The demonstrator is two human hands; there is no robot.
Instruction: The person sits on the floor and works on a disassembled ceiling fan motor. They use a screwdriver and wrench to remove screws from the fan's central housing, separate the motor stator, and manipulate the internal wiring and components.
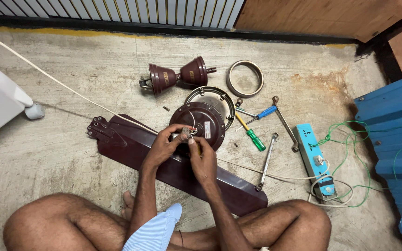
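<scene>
A maroon ceiling fan motor (pixel 204 122) lies on the concrete floor, with red and white wires rising from its hub. My left hand (pixel 164 145) pinches the wire ends (pixel 188 133) just above the motor's near edge. My right hand (pixel 203 160) meets it from the right, holding a small yellowish tool against those wires. Both hands hover over a long maroon fan blade (pixel 131 148) that stretches from the left to the lower right.
Maroon canopy cups on a down rod (pixel 178 76), a metal ring (pixel 245 78), blue (pixel 262 113) and green (pixel 254 137) screwdrivers and two spanners (pixel 267 161) lie beyond. A blue extension board (pixel 313 158) with green wire sits at right. A white cord (pixel 47 76) crosses at left.
</scene>
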